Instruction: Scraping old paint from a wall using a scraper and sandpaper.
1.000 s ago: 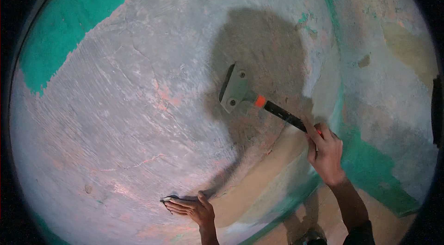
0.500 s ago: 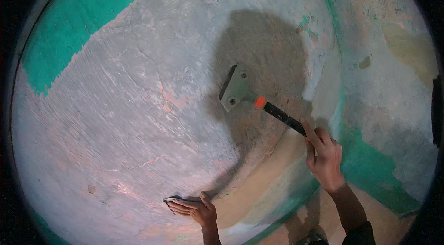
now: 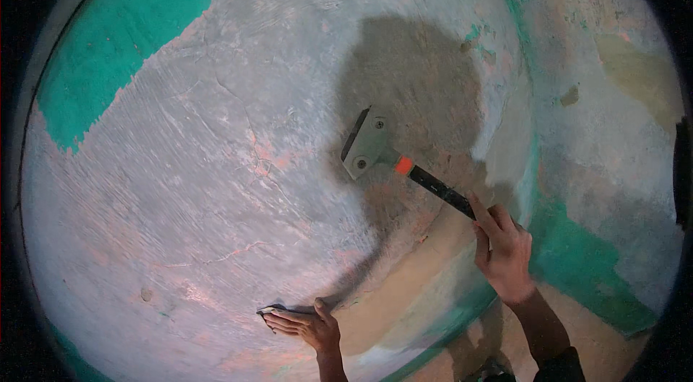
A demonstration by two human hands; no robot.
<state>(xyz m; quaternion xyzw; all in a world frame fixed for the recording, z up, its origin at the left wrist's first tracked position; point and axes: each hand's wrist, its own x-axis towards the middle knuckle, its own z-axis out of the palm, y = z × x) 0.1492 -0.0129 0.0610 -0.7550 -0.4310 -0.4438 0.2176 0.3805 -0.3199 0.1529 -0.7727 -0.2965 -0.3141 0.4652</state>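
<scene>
My right hand [image 3: 505, 252] is closed around the end of a scraper's black handle [image 3: 442, 193]. The long-handled scraper [image 3: 374, 147] has an orange band below a grey metal head with two screws and a wide dark blade edge. Its head is over the scraped grey wall [image 3: 238, 137], inside my shadow; whether the blade touches the wall I cannot tell. Lower down, my left hand [image 3: 310, 324] lies against the wall with fingers stretched to the left and thumb raised. A dark shadow and a pale edge show along its fingers.
Green paint [image 3: 137, 28] remains in a ragged patch at the upper left. A corner runs down the right side, where a second wall [image 3: 599, 137] has peeling patches and a green strip [image 3: 585, 266] low down. The tan floor [image 3: 592, 317] shows at the bottom right.
The scraper and my right hand have shifted very slightly down. My left hand stays in nearly the same place on the wall.
</scene>
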